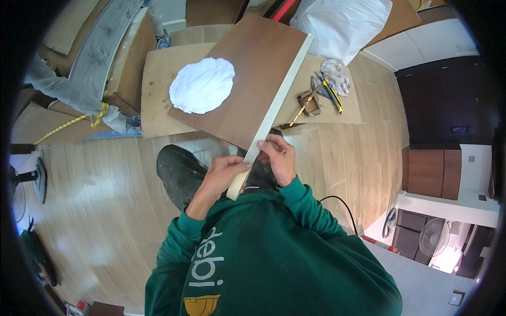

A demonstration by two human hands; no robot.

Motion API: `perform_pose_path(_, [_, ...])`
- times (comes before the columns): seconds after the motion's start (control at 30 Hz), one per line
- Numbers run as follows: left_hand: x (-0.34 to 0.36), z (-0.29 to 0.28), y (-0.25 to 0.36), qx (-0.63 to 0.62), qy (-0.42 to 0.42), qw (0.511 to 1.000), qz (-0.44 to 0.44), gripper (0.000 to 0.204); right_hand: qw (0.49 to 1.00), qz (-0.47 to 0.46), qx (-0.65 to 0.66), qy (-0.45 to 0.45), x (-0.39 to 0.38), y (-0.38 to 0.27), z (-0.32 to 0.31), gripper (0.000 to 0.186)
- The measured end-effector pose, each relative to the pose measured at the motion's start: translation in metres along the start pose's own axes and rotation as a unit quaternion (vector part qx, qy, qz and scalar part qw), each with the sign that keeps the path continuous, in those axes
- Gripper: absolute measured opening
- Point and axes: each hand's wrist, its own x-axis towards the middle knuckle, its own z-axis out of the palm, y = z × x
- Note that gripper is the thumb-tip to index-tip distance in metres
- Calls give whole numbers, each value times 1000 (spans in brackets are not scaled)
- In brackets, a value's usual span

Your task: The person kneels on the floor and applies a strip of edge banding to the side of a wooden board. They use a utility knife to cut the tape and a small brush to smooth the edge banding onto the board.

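A brown wood panel [253, 73] lies slantwise before me, its near corner toward my body. Along its right edge runs a pale strip [282, 97], which looks like masking tape. At the near end of that strip hangs a cream roll of masking tape [235, 188]. My left hand [221, 176] is closed at the roll, thumb along the strip; the fingers beneath are partly hidden. My right hand [279, 158] pinches the strip by the panel's near corner. A crumpled white cloth [202, 85] rests on the panel's left part.
Under the panel is a cardboard sheet [158, 79]. To its right lie a small wooden box [309, 104] with a brush [300, 113], a yellow-black utility knife [331, 94] and a crumpled plastic bag [336, 76]. A large white sack [340, 26] stands behind; wrapped boxes [126, 63] stand left.
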Motion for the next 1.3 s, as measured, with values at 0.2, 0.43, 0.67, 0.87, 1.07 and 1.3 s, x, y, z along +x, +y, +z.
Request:
perform_pose_path(0.2, [1,2,-3,0,2,1000,8,21,999,-19,-11,46,58,-23,-16,32])
perform_pose_path(0.43, [10,3,-12,23,27,998,47,23,1000,-11,5,27,41,-15,-10,36])
perform_pose_path(0.67, [13,4,-16,4,17,999,43,27,999,6,-1,-53,4,-7,-43,32])
perform_pose_path(0.87, [13,15,-23,-35,56,996,68,32,960,-183,-91,193,144,-36,-191,26])
perform_pose_path(1.07, [16,27,-35,-34,127,986,106,38,857,-206,-394,261,248,-28,-259,44])
perform_pose_path(1.3, [18,37,-31,-18,166,980,105,39,805,-227,-524,158,280,-10,-273,51])
